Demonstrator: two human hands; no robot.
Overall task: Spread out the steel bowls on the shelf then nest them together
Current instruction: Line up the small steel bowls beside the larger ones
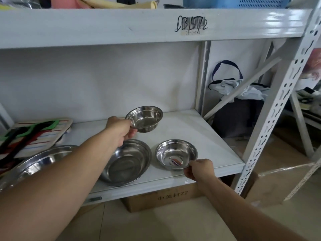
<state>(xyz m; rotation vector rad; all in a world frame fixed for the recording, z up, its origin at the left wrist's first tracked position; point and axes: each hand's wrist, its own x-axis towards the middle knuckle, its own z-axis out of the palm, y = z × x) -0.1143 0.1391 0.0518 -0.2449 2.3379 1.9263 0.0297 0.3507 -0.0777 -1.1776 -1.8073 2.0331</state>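
Note:
My left hand (121, 131) grips the near rim of a small steel bowl (145, 118), held tilted a little above the white shelf (199, 136). Below it a wide shallow steel bowl (127, 162) rests on the shelf, partly hidden by my left forearm. To its right stands a second small steel bowl (176, 153) with a sticker inside; my right hand (198, 168) pinches its near right rim. A large steel basin (41, 160) lies at the far left, cut off by my arm.
A striped cloth with green and black items (33, 134) lies at the shelf's back left. The upper shelf beam (139, 26) hangs overhead. A perforated upright post (271, 126) bounds the right side. A dark bag (239, 110) stands behind it, a cardboard box (165, 199) below.

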